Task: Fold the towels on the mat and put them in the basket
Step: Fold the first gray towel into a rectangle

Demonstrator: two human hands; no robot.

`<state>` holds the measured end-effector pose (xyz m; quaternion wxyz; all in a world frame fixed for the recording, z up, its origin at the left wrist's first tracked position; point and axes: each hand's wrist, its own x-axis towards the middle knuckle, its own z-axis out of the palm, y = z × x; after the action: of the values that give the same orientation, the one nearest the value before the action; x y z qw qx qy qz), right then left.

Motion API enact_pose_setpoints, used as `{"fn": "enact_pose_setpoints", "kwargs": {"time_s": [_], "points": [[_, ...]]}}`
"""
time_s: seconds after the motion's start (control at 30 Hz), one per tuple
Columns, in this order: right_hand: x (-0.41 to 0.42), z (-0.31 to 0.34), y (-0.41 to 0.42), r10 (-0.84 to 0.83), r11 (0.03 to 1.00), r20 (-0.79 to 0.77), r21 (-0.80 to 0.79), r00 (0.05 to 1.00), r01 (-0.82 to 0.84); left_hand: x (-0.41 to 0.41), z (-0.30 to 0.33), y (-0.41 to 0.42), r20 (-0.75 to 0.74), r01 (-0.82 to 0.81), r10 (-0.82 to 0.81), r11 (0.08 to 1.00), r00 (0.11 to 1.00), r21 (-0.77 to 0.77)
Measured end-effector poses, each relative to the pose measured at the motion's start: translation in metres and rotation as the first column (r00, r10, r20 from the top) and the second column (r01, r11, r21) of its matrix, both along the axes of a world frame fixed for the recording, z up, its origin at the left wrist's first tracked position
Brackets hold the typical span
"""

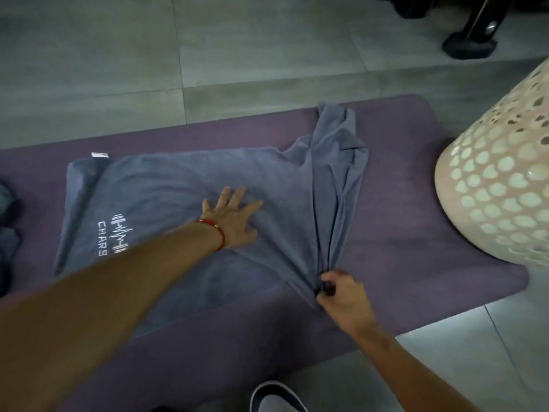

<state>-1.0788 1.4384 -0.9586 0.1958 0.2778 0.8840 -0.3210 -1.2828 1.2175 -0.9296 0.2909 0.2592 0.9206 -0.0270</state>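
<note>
A grey-blue towel (166,185) with a white logo lies spread across the purple mat (401,227). Its right end is bunched into long folds. My left hand (234,218), a red cord at the wrist, presses flat with spread fingers on the towel's middle. My right hand (338,292) pinches the gathered near-right corner of the towel at the mat's front. The white perforated basket (499,179) stands at the right, its base on the mat's right end.
More grey cloth (7,233) lies at the left edge of view. A black stand foot (469,46) rests on the grey tiled floor at the back right. A shoe (276,396) shows at the bottom edge.
</note>
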Motion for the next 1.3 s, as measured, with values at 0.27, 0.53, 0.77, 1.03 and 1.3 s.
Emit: {"fn": "enact_pose_setpoints", "kwargs": {"time_s": [0.27, 0.53, 0.77, 1.03, 1.3], "points": [[-0.113, 0.014, 0.079, 0.224, 0.892, -0.112, 0.424, 0.968, -0.157, 0.040, -0.045, 0.031, -0.005, -0.013, 0.013, 1.000, 1.000, -0.003], [-0.137, -0.001, 0.107, 0.056, 0.943, -0.151, 0.334, 0.987, -0.003, 0.065, -0.034, -0.007, -0.035, 0.063, -0.067, 0.993, 0.997, -0.104], [-0.001, 0.040, 0.144, -0.362, 0.887, -0.358, 0.151, 0.861, 0.436, 0.053, -0.001, -0.012, 0.179, 0.052, -0.019, 0.982, 0.984, -0.182], [0.022, 0.022, 0.164, -0.350, 0.904, -0.292, 0.145, 0.890, 0.403, 0.035, 0.030, 0.086, -0.067, 0.091, -0.086, 0.993, 0.994, 0.069], [0.001, -0.012, 0.132, -0.415, 0.885, -0.446, 0.007, 0.793, 0.466, -0.054, 0.001, 0.236, -0.229, 0.258, -0.168, 0.853, 0.959, 0.454]]}}
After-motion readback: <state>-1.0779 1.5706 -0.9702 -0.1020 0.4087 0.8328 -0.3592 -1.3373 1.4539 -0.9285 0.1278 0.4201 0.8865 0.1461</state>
